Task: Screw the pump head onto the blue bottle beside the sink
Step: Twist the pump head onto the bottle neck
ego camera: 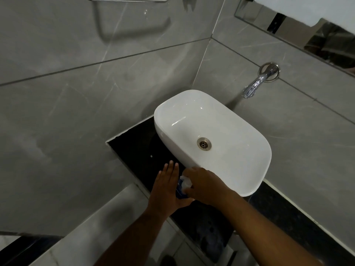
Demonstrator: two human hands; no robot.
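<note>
Blue bottle point(180, 191), one only, stands on the black counter point(134, 144) just beside the single white sink point(255, 181) (basin bare but for its drain point(204, 144)). Left hand point(169, 187) lies flat-fingered against its side; right hand point(205, 186) curls around the one white pump head point(186, 182) on top.

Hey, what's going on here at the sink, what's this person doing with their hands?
A person stands over a dark counter beside a white sink, working on a blue bottle. The left hand rests flat against the bottle's side, fingers stretched out, steadying it. The right hand is closed over the white pump head on top of the bottle. Whether the head is fully screwed down can't be told. The tap on the wall isn't running.
</note>
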